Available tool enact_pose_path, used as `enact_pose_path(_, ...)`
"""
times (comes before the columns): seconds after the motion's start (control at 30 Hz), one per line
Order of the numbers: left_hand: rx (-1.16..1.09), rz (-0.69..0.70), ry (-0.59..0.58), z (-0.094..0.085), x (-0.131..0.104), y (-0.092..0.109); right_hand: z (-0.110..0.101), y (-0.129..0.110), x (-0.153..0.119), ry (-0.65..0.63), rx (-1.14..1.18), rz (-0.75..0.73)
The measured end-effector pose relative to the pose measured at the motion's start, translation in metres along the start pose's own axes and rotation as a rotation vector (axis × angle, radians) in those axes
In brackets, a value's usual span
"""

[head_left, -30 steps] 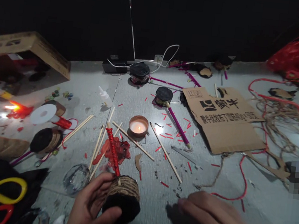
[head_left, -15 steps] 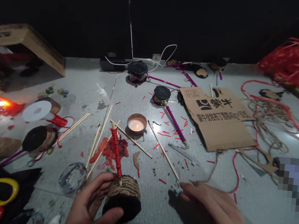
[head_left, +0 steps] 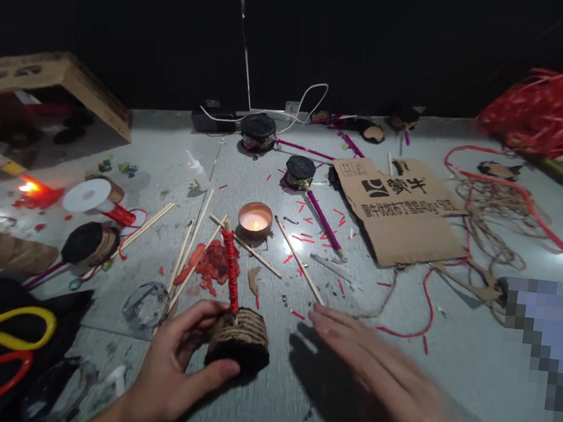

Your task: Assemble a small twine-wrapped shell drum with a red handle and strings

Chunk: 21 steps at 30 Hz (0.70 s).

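Note:
My left hand grips a small drum with black faces and a twine-wrapped side. Its stick, wound in red cord, points up and away. Over the table, right of the drum, my right hand is held flat with its fingers stretched out and nothing in it. Its fingertips are at the near end of a thin wooden stick. Beyond the drum a tealight burns in a copper-coloured cup. Red wax lies on the table left of the drum's stick.
Scissors lie at the lower left, below a white spool and another drum. Two more drums stand toward the wall. Flattened cardboard, tangled twine and red shreds are on the right. Clear tape lies left.
My right hand has moved left and slightly forward, closer to the thin stick's end. The drum in my left hand is tilted a little differently. The camera view has shifted slightly.

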<state>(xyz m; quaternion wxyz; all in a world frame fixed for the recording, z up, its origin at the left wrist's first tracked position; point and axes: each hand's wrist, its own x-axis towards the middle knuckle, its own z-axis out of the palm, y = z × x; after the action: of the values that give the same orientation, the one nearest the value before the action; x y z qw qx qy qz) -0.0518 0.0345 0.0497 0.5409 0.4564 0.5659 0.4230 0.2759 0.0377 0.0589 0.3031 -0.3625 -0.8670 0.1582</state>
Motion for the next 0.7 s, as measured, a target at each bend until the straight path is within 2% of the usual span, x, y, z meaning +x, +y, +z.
enact_pose_path(0.1,0.061,0.033,-0.066,0.005,-0.005,0.004,0.007,-0.015,0.008,-0.005,0.076,0.056)
enact_pose_path(0.2,0.073,0.070,-0.119,0.013,-0.013,0.008,0.011,-0.025,0.009,-0.064,0.171,0.150)
enact_pose_path(0.3,0.055,0.091,-0.136,0.020,-0.018,0.014,0.010,-0.030,0.008,-0.097,0.235,0.189)
enact_pose_path(0.43,-0.085,-0.018,-0.072,0.029,-0.014,0.026,0.012,-0.038,0.014,-0.018,0.292,0.283)
enact_pose_path(0.53,-0.196,-0.095,-0.053,0.037,-0.007,0.031,0.019,-0.043,0.024,0.025,0.458,0.359)
enact_pose_path(0.63,-0.189,-0.013,-0.175,0.042,-0.005,0.028,0.029,-0.045,0.034,-0.012,0.680,0.461)
enact_pose_path(0.7,-0.126,0.049,-0.248,0.042,-0.007,0.024,0.033,-0.046,0.038,-0.069,0.806,0.463)
